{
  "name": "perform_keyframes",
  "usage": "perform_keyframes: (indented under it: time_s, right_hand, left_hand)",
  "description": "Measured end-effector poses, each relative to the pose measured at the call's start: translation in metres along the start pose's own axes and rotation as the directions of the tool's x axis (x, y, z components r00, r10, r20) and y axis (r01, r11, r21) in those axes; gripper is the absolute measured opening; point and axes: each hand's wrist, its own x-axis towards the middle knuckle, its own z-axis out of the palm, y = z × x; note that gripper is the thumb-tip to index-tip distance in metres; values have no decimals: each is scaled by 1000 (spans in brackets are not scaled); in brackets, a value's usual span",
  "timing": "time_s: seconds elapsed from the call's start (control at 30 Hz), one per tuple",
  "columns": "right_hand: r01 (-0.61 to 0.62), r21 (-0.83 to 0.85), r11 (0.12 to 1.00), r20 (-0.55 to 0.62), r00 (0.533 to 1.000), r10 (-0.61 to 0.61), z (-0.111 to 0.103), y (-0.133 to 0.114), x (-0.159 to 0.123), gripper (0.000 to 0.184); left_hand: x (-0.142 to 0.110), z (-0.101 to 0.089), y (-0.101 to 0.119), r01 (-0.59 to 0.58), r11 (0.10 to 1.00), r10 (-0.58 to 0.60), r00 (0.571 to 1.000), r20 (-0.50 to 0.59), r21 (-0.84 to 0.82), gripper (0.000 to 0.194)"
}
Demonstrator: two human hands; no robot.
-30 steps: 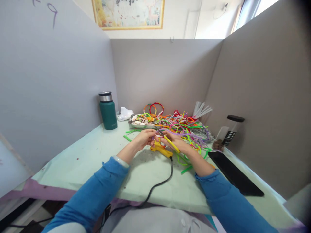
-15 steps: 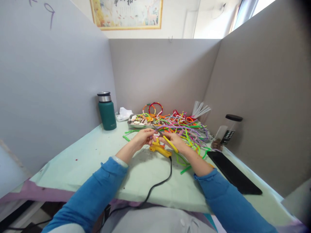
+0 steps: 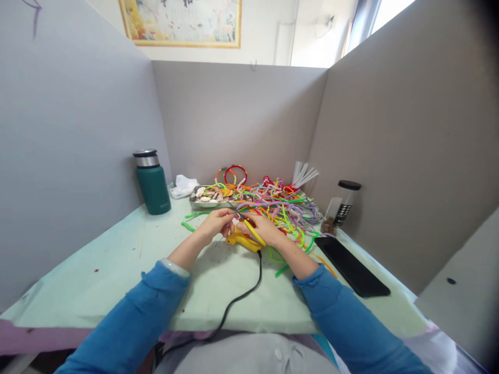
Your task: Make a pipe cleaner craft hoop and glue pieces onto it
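My right hand is closed round a pair of scissors with yellow handles, their dark blades pointing up and left toward my other hand. The fingers of my left hand are pinched together close to the blades. Something small, perhaps a piece of purple pipe cleaner, shows at those fingertips, too small to make out. Just below both hands a yellow hot glue gun lies on the covered table, its black cord running toward me. Behind my hands spreads a heap of colourful pipe cleaners.
A metal tray of shells stands behind my left hand, with two decorated hoops beyond. At left is a green bottle near white tissues. Clear sticks, a black-lidded jar and a black flat object are at right.
The view has turned slightly to the right, so everything sits further left. My hands keep nearly the same pose, with the scissors still in my right hand.
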Motion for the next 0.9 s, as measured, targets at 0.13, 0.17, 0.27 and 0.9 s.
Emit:
perform_keyframes:
  time_s: [0.13, 0.17, 0.27, 0.9]
  right_hand:
    - [6, -33, 999, -30, 1000, -7, 1, 1, 0, 40]
    - [8, -38, 999, -43, 999, -9, 2, 3, 0, 40]
    - [15, -62, 998, -70, 997, -20, 3, 6, 1, 40]
    - [-275, -341, 899, -161, 959, 232, -13, 14, 4, 44]
  left_hand:
    - [1, -1, -2, -17, 1000, 17, 1000, 2, 22, 25]
    - [1, -1, -2, -21, 1000, 21, 1000, 0, 22, 25]
    - [0, -2, -1, -27, 999, 27, 1000, -12, 33, 25]
    - [2, -1, 2, 9, 1000, -6, 994, -110, 29, 21]
